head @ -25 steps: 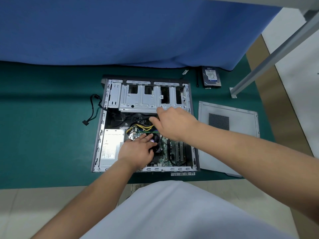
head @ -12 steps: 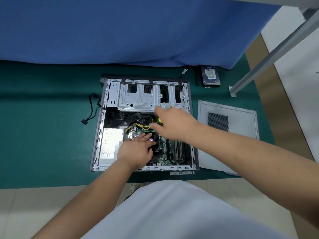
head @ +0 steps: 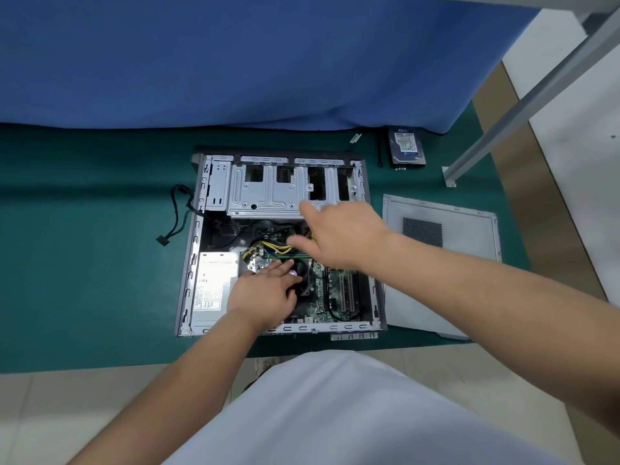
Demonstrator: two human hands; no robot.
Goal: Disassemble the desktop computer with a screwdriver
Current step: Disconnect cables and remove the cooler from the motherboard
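The opened computer case [head: 281, 243] lay near the green mat's [head: 84, 263] front edge, its long axis running front to back, the left hand [head: 265, 293] resting flat-fingered on the fan inside, the nearer right hand [head: 342, 234] blurred above the cables, its grip indeterminable.

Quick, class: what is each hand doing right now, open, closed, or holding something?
Left hand: open, fingers straight, resting on the CPU fan inside the computer case.
Right hand: blurred above the yellow cables; grip cannot be told.
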